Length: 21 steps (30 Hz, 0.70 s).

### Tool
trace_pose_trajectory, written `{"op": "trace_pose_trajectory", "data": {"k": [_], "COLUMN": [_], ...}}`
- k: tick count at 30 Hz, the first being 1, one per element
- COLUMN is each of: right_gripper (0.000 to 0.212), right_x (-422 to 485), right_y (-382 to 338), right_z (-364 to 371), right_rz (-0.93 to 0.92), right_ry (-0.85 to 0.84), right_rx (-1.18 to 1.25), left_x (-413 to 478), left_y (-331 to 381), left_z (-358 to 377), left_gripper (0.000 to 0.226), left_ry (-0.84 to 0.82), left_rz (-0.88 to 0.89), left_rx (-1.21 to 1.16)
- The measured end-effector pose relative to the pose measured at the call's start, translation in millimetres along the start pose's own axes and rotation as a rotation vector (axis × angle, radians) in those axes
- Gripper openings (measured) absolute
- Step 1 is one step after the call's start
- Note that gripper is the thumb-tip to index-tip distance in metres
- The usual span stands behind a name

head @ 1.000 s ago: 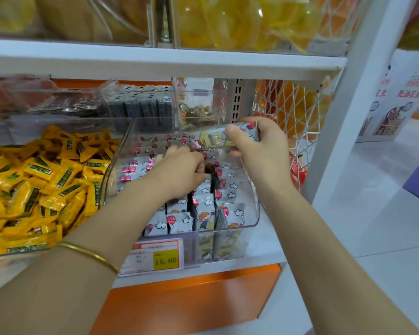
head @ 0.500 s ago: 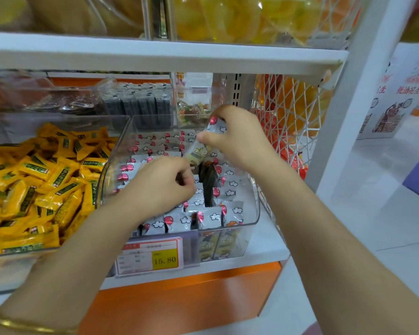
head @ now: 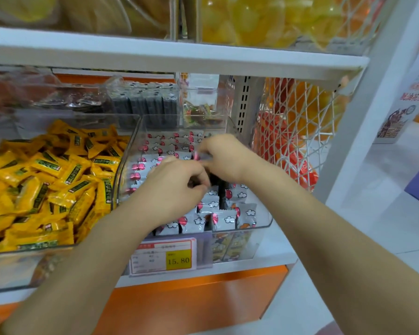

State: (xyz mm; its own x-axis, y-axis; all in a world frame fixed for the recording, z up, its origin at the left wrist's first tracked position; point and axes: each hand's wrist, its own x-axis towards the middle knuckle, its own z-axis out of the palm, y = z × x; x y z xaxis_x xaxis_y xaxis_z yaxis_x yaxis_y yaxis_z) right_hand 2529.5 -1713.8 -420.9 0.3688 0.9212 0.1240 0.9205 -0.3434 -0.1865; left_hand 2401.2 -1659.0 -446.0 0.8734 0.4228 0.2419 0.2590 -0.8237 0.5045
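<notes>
You're working both hands inside the clear bin (head: pixel 242 229) on the lower shelf (head: pixel 273 250), right over the rows of grey packets (head: pixel 219 220) printed with pink balloons and clouds. Your right hand (head: pixel 228 160) is hovering near the middle of the bin, its fingers (head: pixel 207 147) curled in and pinching a single packet (head: pixel 198 156). That packet is blurred, showing only its pink end, and it is sitting just above the standing rows. Your left hand (head: pixel 174 189) is pressing in close beside it, knuckles up. Its fingers (head: pixel 200 181) are bunched together and dipping down among the packets, beside a dark gap in the row. I cannot tell whether they are gripping one. The two hands are almost touching at the fingertips. Off to your left a neighbouring bin is lying heaped with yellow sweets (head: pixel 53 180). A price tag (head: pixel 163 257) is hanging on the front of your bin, and a white wire basket (head: pixel 300 131) is standing to the right.
</notes>
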Motion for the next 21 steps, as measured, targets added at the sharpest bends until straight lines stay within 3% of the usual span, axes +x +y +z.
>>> {"op": "trace_pose_trajectory", "data": {"k": [3,9,18,21], "right_gripper": [0.025,0.043,0.035,0.030], "right_x": [0,5,16,28], "right_y": [0,4,12,15], "right_z": [6,-1,-6,-1], "right_rz": [-0.015,-0.002,0.086,0.087], "right_ry": [-0.150,-0.088,0.189,0.174], "right_rx": [-0.025,0.023,0.105,0.018], "left_x": [0,1,4,4], "left_y": [-1,-4,-10,-11], "left_z": [-8,-14,-17,-16], "left_gripper": [0.020,0.026,0.027,0.029], "left_ry": [0.058,0.172,0.214,0.217], "left_rz": [-0.023,-0.095,-0.147,-0.145], "left_rx": [-0.032,-0.024,-0.059,-0.071]}}
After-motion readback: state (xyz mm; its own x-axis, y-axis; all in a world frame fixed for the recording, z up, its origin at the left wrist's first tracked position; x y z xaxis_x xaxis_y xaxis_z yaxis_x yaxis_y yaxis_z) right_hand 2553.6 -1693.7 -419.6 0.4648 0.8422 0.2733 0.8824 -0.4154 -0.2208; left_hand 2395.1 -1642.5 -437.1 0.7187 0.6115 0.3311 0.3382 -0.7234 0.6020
